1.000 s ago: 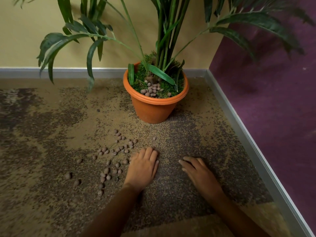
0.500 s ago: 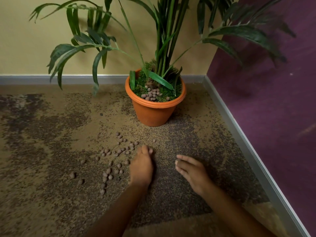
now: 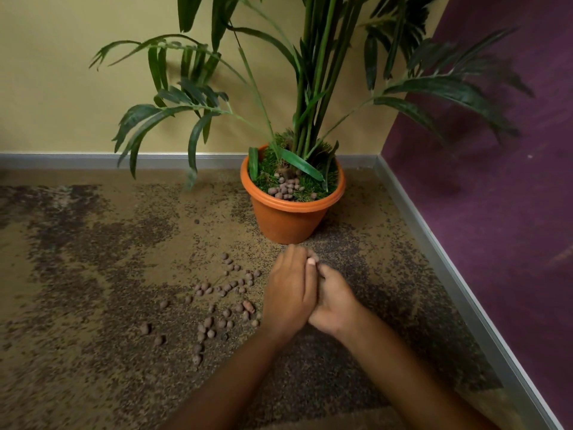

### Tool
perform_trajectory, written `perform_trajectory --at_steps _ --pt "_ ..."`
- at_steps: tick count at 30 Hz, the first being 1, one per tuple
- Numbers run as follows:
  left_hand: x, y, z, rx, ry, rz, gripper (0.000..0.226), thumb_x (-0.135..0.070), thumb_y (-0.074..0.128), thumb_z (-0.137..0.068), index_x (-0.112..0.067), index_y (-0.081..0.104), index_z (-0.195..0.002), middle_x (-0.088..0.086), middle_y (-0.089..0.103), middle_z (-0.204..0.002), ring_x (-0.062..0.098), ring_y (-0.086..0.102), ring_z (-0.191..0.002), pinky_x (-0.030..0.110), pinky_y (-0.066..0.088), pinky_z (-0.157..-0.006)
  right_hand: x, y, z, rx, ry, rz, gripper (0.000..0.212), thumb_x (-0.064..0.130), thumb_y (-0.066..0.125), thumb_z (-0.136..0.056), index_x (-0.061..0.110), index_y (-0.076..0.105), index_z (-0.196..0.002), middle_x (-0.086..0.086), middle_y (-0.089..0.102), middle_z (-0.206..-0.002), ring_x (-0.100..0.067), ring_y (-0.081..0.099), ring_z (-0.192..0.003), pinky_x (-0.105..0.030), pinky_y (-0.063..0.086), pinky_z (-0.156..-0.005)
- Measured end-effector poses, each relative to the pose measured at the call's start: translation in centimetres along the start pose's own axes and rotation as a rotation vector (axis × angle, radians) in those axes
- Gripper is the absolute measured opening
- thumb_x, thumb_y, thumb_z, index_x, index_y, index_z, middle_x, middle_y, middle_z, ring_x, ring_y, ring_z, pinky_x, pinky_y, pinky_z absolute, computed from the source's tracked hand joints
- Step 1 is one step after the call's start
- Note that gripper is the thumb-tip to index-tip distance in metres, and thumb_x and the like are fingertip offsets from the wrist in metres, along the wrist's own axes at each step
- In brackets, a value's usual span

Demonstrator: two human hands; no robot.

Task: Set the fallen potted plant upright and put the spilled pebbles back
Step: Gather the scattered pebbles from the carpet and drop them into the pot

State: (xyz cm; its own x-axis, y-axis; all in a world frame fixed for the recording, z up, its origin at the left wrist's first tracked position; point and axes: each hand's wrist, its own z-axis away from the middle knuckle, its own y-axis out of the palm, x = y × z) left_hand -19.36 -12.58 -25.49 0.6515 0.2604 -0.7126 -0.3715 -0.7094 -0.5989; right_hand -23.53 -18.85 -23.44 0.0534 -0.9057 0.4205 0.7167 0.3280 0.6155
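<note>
Brown clay pebbles [image 3: 231, 287] lie left of the fingers [image 3: 310, 259]. Left hand [image 3: 290, 294] and right hand [image 3: 336, 301] press together like a cup, likely guarding scooped pebbles; I cannot tell.

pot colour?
Terracotta orange, plain, with a ridged rim; the pot shows clearly in the head view, standing upright in the corner.
</note>
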Motion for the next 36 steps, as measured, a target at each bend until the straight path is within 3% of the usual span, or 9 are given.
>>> perform_trajectory --at_steps 5,10,12,14,16,19,25,30,36 --pt "-0.3 -1.9 -1.2 0.107 0.057 -0.035 0.047 -0.03 0.024 -0.078 -0.007 0.06 -0.098 0.008 0.06 -0.095 0.022 0.05 -0.088 0.035 0.039 -0.079 1.4 1.9 -0.1 -0.014 -0.05 0.045 0.044 0.018 0.024 -0.101 0.01 0.054 -0.071 -0.01 0.066 -0.059 -0.018 0.054 -0.074 -0.026 0.043 -0.068" --pt "-0.8 -3.8 -3.3 0.079 0.112 0.028 0.045 -0.014 0.037 -0.079 -0.01 0.063 -0.116 0.004 0.06 -0.128 0.018 0.049 -0.12 0.033 0.037 -0.101 4.1 4.2 -0.7 -0.103 -0.156 -0.008 0.037 0.016 0.027 -0.1 0.008 0.052 -0.074 -0.01 0.052 -0.075 -0.018 0.051 -0.07 -0.028 0.045 -0.091" --pt "-0.8 -4.3 -4.2 0.022 0.103 0.012 0.046 -0.01 0.039 -0.08 -0.009 0.058 -0.122 0.007 0.055 -0.135 0.019 0.044 -0.129 0.036 0.032 -0.109 5.6 5.5 -0.9 -0.109 -0.234 -0.079 0.033 0.011 0.03 -0.099 0.005 0.051 -0.075 -0.01 0.045 -0.071 -0.017 0.048 -0.065 -0.026 0.048 -0.079" --pt "-0.2 -4.6 -5.0 0.017 0.07 -0.085 0.05 -0.01 0.04 -0.086 -0.009 0.046 -0.135 0.008 0.044 -0.145 0.019 0.033 -0.139 0.036 0.022 -0.116 7.0 7.0 -0.7 -0.101 -0.297 -0.117 0.028 0.008 0.031 -0.099 0.0 0.057 -0.106 -0.015 0.049 -0.081 -0.024 0.06 -0.087 -0.028 0.049 -0.082" --pt "0.8 -4.6 -5.6 0.098 0.027 -0.234 0.059 -0.01 0.042 -0.091 -0.011 0.026 -0.147 0.007 0.023 -0.157 0.019 0.015 -0.146 0.034 0.009 -0.119 8.3 8.4 -0.9 -0.126 -0.335 -0.065 0.033 0.005 0.033 -0.099 -0.006 0.048 -0.126 -0.023 0.056 -0.109 -0.029 0.045 -0.131 -0.037 0.035 -0.111" --pt "2.3 -4.4 -6.1 0.273 -0.028 -0.43 0.073 -0.014 0.043 -0.092 -0.014 -0.001 -0.151 0.004 -0.005 -0.161 0.021 -0.006 -0.148 0.038 -0.001 -0.12 9.2 10.4 -0.8 -0.2 -0.354 0.089 0.035 -0.005 0.032 -0.095 -0.011 0.041 -0.129 -0.021 0.049 -0.124 -0.03 0.046 -0.124 -0.041 0.022 -0.117" --pt "2.9 -4.1 -5.6 0.337 -0.027 -0.396 0.083 -0.011 0.048 -0.088 -0.015 -0.008 -0.15 0.003 -0.015 -0.159 0.021 -0.009 -0.147 0.038 0.001 -0.12 9.3 12.1 -1.8 -0.248 -0.353 0.242 0.024 -0.014 0.03 -0.089 -0.005 0.043 -0.071 -0.023 0.046 -0.131 -0.034 0.041 -0.13 -0.042 0.031 -0.114" --pt "3.0 -4.1 -5.2 0.354 -0.018 -0.387 0.08 -0.012 0.047 -0.09 -0.014 -0.006 -0.15 0.004 -0.014 -0.159 0.02 -0.009 -0.148 0.038 0.001 -0.12 8.8 11.4 -2.4 -0.291 -0.415 0.294 0.046 -0.018 0.021 -0.086 -0.012 0.042 -0.127 -0.025 0.037 -0.142 -0.036 0.037 -0.132 -0.045 0.03 -0.115" --pt "3.4 -3.9 -4.3 0.361 -0.012 -0.376 0.078 -0.013 0.046 -0.092 -0.014 -0.006 -0.15 0.004 -0.015 -0.159 0.02 -0.01 -0.147 0.037 -0.002 -0.119 8.6 10.2 -1.5 -0.209 -0.505 0.335 0.061 -0.022 0.019 -0.089 0.003 0.034 -0.142 -0.019 0.022 -0.152 -0.033 0.024 -0.141 -0.046 0.025 -0.115"
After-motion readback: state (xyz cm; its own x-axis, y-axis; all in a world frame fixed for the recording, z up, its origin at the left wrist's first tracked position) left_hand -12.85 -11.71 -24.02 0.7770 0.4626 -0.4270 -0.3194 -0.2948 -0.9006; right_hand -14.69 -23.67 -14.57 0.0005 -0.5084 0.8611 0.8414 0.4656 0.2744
